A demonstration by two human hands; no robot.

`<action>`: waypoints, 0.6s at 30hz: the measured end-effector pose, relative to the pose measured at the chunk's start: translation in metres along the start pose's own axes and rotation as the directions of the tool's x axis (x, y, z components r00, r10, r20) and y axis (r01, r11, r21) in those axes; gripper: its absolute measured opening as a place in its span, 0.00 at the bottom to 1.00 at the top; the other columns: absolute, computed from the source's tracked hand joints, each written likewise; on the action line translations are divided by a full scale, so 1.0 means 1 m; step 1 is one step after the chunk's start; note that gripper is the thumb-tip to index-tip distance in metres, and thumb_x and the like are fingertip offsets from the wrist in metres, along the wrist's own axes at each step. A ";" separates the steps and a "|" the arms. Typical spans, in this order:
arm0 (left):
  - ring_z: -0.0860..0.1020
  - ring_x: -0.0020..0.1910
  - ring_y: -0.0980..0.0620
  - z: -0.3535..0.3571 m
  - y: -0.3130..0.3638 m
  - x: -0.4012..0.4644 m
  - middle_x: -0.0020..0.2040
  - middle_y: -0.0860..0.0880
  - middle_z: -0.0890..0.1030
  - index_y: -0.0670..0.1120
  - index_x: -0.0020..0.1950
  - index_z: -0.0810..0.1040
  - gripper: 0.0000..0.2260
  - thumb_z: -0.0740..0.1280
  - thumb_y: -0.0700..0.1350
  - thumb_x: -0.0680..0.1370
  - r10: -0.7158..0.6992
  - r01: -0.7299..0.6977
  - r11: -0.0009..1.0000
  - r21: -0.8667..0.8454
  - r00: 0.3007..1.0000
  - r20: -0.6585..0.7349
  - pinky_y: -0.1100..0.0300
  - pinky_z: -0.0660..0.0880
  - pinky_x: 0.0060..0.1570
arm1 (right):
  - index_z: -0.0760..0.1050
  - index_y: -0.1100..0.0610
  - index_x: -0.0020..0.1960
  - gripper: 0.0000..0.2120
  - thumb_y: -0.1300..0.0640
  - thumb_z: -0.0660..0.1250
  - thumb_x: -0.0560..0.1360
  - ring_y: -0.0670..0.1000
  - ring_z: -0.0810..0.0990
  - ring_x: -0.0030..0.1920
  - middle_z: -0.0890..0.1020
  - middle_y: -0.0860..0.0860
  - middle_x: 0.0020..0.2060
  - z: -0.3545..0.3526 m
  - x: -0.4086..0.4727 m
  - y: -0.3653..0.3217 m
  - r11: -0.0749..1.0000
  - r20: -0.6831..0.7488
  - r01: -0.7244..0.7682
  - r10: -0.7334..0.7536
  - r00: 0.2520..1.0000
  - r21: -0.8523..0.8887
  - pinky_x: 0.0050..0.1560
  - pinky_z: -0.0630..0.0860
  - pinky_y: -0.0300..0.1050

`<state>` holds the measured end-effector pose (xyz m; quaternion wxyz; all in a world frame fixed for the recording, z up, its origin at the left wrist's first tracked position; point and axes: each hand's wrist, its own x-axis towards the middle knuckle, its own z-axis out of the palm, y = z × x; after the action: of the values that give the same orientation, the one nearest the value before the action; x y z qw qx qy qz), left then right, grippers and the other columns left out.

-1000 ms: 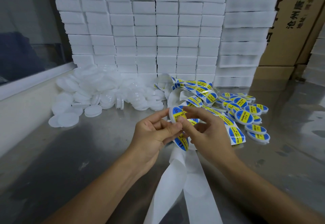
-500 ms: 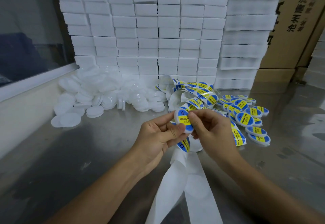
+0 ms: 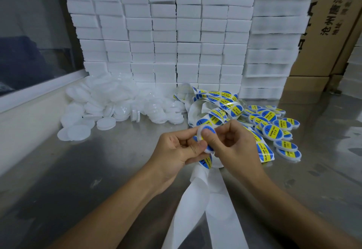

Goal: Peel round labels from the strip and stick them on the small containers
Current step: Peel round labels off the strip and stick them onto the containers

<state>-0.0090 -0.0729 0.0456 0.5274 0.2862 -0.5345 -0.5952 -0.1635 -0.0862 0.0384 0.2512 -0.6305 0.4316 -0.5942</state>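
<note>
Both hands (image 3: 177, 149) (image 3: 233, 147) raised together, fingers curled, pinching.

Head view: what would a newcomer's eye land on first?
Centre frame, the left hand and right hand both pinch one small container, the right thumb pressing its blue label flat. To the right lie finished labelled containers beside a curled label strip; bare backing trails toward the camera. A pile of unlabelled white containers sits to the left before a wall of white foam blocks.
</note>
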 end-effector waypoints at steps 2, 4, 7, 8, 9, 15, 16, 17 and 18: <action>0.83 0.48 0.46 0.001 -0.001 -0.001 0.46 0.35 0.81 0.41 0.61 0.80 0.17 0.70 0.38 0.72 0.004 -0.004 0.998 0.068 1.000 0.007 0.58 0.80 0.48 | 0.70 0.56 0.37 0.26 0.33 0.71 0.63 0.62 0.76 0.31 0.77 0.60 0.30 0.000 -0.002 -0.002 0.998 -0.032 -0.003 0.001 0.999 -0.060 0.31 0.74 0.54; 0.83 0.48 0.44 0.001 -0.001 -0.001 0.45 0.33 0.79 0.40 0.61 0.80 0.15 0.68 0.35 0.75 0.003 -0.004 0.993 0.120 1.000 0.008 0.57 0.81 0.47 | 0.69 0.58 0.35 0.25 0.36 0.70 0.66 0.60 0.76 0.29 0.78 0.59 0.28 -0.002 0.000 -0.003 0.997 -0.053 -0.012 0.008 0.999 -0.078 0.29 0.74 0.52; 0.83 0.49 0.40 -0.001 0.001 -0.001 0.49 0.35 0.83 0.41 0.62 0.80 0.14 0.66 0.35 0.77 -0.008 0.009 0.989 0.148 1.000 -0.002 0.57 0.82 0.43 | 0.69 0.58 0.34 0.18 0.46 0.69 0.72 0.51 0.77 0.24 0.79 0.53 0.25 -0.006 0.005 -0.003 0.998 -0.040 0.012 -0.014 0.999 -0.055 0.27 0.70 0.42; 0.83 0.49 0.40 -0.002 0.001 0.000 0.50 0.36 0.83 0.41 0.62 0.80 0.14 0.66 0.35 0.77 -0.012 0.014 0.990 0.143 1.000 -0.011 0.57 0.82 0.42 | 0.69 0.58 0.35 0.16 0.49 0.69 0.74 0.49 0.77 0.24 0.79 0.52 0.25 -0.007 0.005 -0.002 1.000 -0.025 0.016 -0.016 1.000 -0.023 0.26 0.70 0.40; 0.83 0.49 0.39 -0.003 0.001 0.001 0.51 0.36 0.83 0.41 0.62 0.80 0.13 0.65 0.36 0.77 -0.015 0.019 0.991 0.133 1.000 -0.027 0.57 0.82 0.42 | 0.70 0.59 0.36 0.14 0.53 0.69 0.75 0.48 0.77 0.23 0.80 0.52 0.26 -0.007 0.006 -0.001 1.000 -0.004 0.019 -0.019 1.000 0.008 0.25 0.70 0.38; 0.84 0.43 0.46 -0.010 0.003 0.004 0.47 0.40 0.85 0.40 0.54 0.82 0.08 0.64 0.37 0.79 -0.002 0.008 1.000 0.030 0.985 -0.172 0.58 0.81 0.39 | 0.75 0.56 0.59 0.16 0.62 0.73 0.73 0.55 0.82 0.34 0.82 0.56 0.34 -0.003 0.001 -0.001 0.997 0.191 0.075 -0.078 0.978 0.020 0.38 0.80 0.47; 0.84 0.42 0.47 -0.011 0.003 0.005 0.46 0.41 0.85 0.40 0.53 0.82 0.08 0.64 0.37 0.79 0.002 0.003 1.000 0.026 0.983 -0.183 0.59 0.80 0.38 | 0.76 0.55 0.60 0.19 0.62 0.75 0.71 0.56 0.82 0.35 0.82 0.56 0.35 -0.003 0.000 -0.002 0.997 0.204 0.071 -0.074 0.976 0.022 0.39 0.81 0.48; 0.84 0.41 0.47 -0.012 0.003 0.005 0.46 0.41 0.85 0.39 0.53 0.82 0.08 0.64 0.37 0.79 0.005 0.001 0.999 0.032 0.982 -0.187 0.59 0.80 0.37 | 0.76 0.54 0.59 0.20 0.61 0.77 0.69 0.58 0.83 0.36 0.83 0.55 0.35 -0.003 0.000 -0.002 0.998 0.216 0.050 -0.058 0.975 0.043 0.40 0.81 0.49; 0.84 0.41 0.48 -0.012 0.003 0.005 0.46 0.40 0.85 0.39 0.54 0.82 0.08 0.64 0.37 0.79 0.006 0.002 0.999 0.042 0.982 -0.188 0.59 0.80 0.36 | 0.76 0.53 0.57 0.19 0.61 0.77 0.69 0.59 0.83 0.36 0.84 0.56 0.36 -0.003 0.000 -0.002 0.997 0.222 0.020 -0.035 0.974 0.070 0.40 0.82 0.50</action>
<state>0.0015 -0.0811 0.0460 0.5699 0.3517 -0.4951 -0.5536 -0.1659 -0.0849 0.0405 0.3110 -0.6904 0.3716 -0.5372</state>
